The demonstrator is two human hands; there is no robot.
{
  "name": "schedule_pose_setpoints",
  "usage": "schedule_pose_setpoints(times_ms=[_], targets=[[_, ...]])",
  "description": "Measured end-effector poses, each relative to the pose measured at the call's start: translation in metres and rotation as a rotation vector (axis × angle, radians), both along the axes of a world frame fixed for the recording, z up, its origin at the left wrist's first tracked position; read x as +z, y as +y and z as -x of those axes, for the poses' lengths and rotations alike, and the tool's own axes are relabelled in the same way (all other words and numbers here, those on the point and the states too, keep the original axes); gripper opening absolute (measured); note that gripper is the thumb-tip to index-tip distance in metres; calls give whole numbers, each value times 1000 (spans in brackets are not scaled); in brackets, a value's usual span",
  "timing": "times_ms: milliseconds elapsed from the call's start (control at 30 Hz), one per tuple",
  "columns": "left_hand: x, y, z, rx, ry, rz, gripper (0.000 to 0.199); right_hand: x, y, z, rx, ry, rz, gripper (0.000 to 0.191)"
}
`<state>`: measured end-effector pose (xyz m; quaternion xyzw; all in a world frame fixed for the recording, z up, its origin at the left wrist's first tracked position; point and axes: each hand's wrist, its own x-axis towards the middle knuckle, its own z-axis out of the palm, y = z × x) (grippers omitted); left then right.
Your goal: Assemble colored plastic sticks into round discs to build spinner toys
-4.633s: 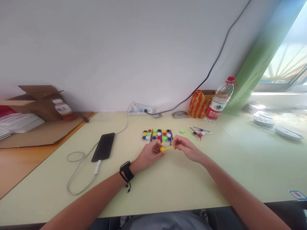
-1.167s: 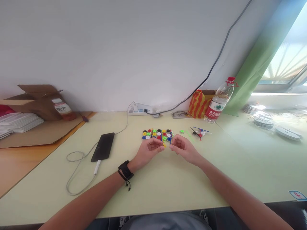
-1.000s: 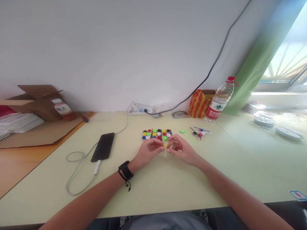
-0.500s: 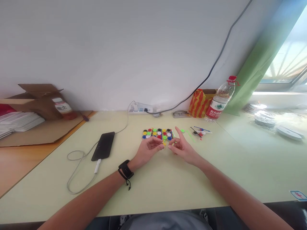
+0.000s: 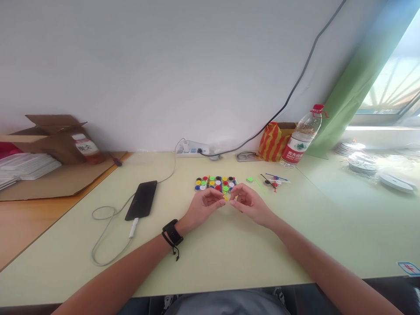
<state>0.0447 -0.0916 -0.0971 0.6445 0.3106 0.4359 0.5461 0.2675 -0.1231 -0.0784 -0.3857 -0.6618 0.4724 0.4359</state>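
Note:
Several small coloured discs point(image 5: 212, 183) lie in rows on the pale table point(image 5: 210, 253), with thin coloured sticks among them. Just in front of them, my left hand point(image 5: 204, 205) pinches a small yellow piece point(image 5: 226, 198) between thumb and fingertips. Close on its right is my right hand point(image 5: 250, 204), thumb and fingers curled together near that piece; whatever lies between its fingertips is too small to make out. To the right of the rows lie a single green disc point(image 5: 250, 180), a green stick point(image 5: 261, 186) and a loose group of discs and sticks point(image 5: 274, 181).
A phone point(image 5: 141, 200) with a white cable lies left of my hands. Along the wall are a power strip point(image 5: 192, 149), glasses point(image 5: 248, 156), a striped bag point(image 5: 271, 142) and a large bottle point(image 5: 301, 138). A cardboard box point(image 5: 62, 144) stands far left.
My right index finger, earlier stretched upward, has curled down toward the thumb. My left hand has stayed almost still with the yellow piece.

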Motion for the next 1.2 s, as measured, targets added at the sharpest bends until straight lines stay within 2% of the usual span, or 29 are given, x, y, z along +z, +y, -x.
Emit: schedule_pose_setpoints(times_ms=[233,433,600,667,767,833,900,967,1067,1200], targets=[[4,-3,-2,-15,-22,14,28,-10,-1,1,-21,-144,-109,43],[5,-1,-1,-18,-23,96,32,-13,-4,-6,-117,-297,-316,64],[4,0,1,-37,-5,115,33,-14,-6,-7,-125,-349,-423,83],[3,0,1,-45,-8,113,33,-14,-5,-8,-135,-325,-409,75],[4,0,0,-40,-14,104,33,-12,-2,-9,-76,-329,-258,22],[5,0,0,-26,-20,101,33,-10,0,-10,16,-313,-125,48],[5,0,0,-18,-22,98,32,-8,1,-9,57,-261,-76,55],[5,0,1,-26,-15,95,32,-6,1,-6,25,-198,-98,47],[3,0,2,-47,1,89,32,-3,-1,0,-18,-111,-110,23],[3,0,1,-49,-1,75,32,-3,-1,3,16,-97,-99,19]])
